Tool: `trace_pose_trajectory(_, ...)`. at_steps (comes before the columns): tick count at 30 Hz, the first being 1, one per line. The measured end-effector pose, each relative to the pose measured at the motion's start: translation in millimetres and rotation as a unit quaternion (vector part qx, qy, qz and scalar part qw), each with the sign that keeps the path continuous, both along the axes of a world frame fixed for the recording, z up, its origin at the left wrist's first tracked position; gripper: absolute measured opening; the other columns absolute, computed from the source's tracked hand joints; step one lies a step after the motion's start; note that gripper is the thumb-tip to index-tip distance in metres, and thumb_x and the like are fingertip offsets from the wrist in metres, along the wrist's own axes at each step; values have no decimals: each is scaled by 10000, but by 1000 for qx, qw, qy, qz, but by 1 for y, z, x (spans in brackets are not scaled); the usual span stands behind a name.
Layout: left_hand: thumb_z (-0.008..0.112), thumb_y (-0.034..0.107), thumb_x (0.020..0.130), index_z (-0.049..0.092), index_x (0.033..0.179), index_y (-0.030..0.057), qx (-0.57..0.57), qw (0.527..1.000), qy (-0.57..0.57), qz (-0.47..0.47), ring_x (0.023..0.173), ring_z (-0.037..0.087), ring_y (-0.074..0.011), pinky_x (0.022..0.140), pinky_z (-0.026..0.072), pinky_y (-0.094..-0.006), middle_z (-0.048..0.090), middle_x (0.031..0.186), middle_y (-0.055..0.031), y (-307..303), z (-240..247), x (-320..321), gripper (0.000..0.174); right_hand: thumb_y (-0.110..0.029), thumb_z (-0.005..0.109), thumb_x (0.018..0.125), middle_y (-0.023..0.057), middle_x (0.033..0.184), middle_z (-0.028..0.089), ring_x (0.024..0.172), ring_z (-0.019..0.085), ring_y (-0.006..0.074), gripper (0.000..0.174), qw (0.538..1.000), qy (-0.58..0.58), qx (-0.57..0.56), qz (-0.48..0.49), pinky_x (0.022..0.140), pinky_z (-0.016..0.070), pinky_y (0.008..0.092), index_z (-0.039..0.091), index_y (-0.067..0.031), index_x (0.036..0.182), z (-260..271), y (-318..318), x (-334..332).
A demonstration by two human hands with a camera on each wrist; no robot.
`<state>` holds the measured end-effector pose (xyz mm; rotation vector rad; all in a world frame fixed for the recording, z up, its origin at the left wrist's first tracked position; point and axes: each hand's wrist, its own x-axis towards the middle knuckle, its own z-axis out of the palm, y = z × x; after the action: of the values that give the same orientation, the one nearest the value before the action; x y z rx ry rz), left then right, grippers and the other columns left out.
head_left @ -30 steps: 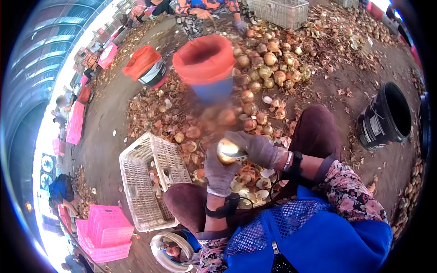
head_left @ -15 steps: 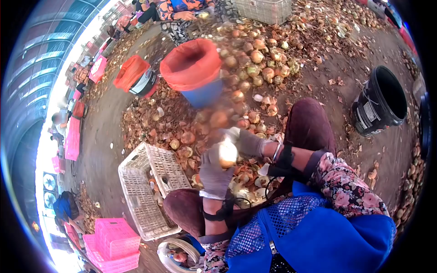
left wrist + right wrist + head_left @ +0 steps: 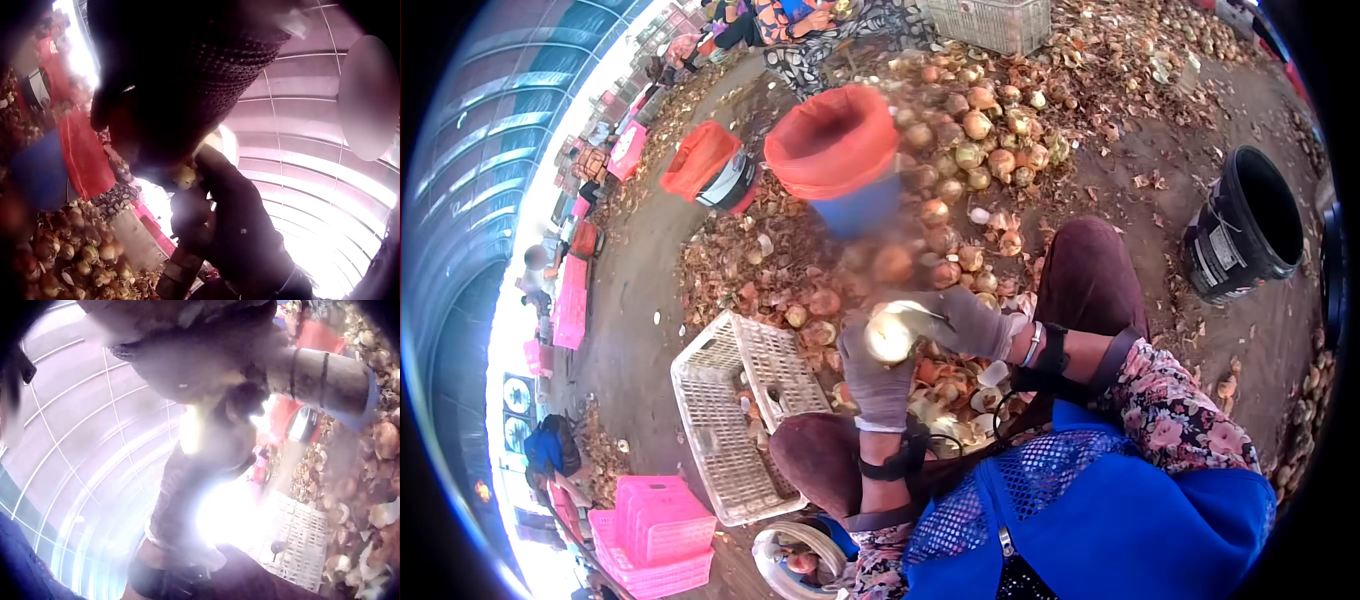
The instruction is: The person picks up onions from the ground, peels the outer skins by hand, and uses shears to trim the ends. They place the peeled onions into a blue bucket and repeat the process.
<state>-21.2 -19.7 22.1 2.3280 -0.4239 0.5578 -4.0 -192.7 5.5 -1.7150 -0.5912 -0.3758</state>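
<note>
Gloved in grey, my left hand [image 3: 875,375] grips a pale, partly peeled onion [image 3: 888,338] above my lap. My right hand [image 3: 965,322], also gloved, is close against the onion's upper side, its fingers wrapped round a knife. The knife's banded handle [image 3: 340,381] sticks out of the right fist in the right wrist view and shows as well below that hand in the left wrist view. Its blade is hidden by glare and fingers. Onion skins [image 3: 950,400] lie beneath both hands.
Ahead stand a red-lined blue bucket [image 3: 855,205] and a smaller lined bucket [image 3: 735,185]. A heap of onions [image 3: 1000,150] spreads beyond. A white crate [image 3: 700,400] lies at left, a black bucket [image 3: 1215,250] at right. Another person [image 3: 800,30] sits opposite.
My right hand has moved over the onion's top, and the onion has turned in my left hand, showing more pale flesh. The head view has shifted slightly.
</note>
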Motion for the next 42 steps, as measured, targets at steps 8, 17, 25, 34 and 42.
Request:
trace_pose_trajectory(8,868,121,682,477,1279,24,-253,959,68,-109,1121,570,-201,978,486,-343,549,1234,-91,0,1,-6,721,-289,667,915,16,599,581,441,519,73,271,861,421,280,60,373,383,240,645,-38,1011,19,-29,6)
trace_pose_trajectory(17,841,22,637,477,1274,39,-131,990,24,-53,1067,601,-208,939,507,-338,573,1174,-101,6,-2,0,734,-250,627,894,237,1130,634,706,676,377,691,950,-118,-229,-177,629,542,408,329,-49,1484,-3,-43,28)
trace_pose_trajectory(25,797,-20,638,538,1218,54,-81,990,104,-45,1018,624,-223,912,517,-341,610,1111,-107,4,1,-7,639,17,533,834,122,1302,550,930,676,333,621,960,59,-272,-5,727,547,435,410,-119,1427,9,-7,-8)
trace_pose_trajectory(34,845,31,647,530,1220,48,-6,992,34,-124,1102,594,-236,969,492,-354,582,1209,-102,-4,6,-11,654,-34,532,878,157,1076,643,958,671,276,584,931,258,-217,138,825,536,389,384,-106,1438,14,-25,22)
trace_pose_trajectory(42,858,80,645,529,1256,54,-44,995,-24,-84,1184,535,-287,1038,446,-386,516,1286,-123,1,6,-2,695,-247,620,887,51,733,664,515,624,99,341,854,460,56,237,390,458,218,633,-4,1126,44,-47,6)
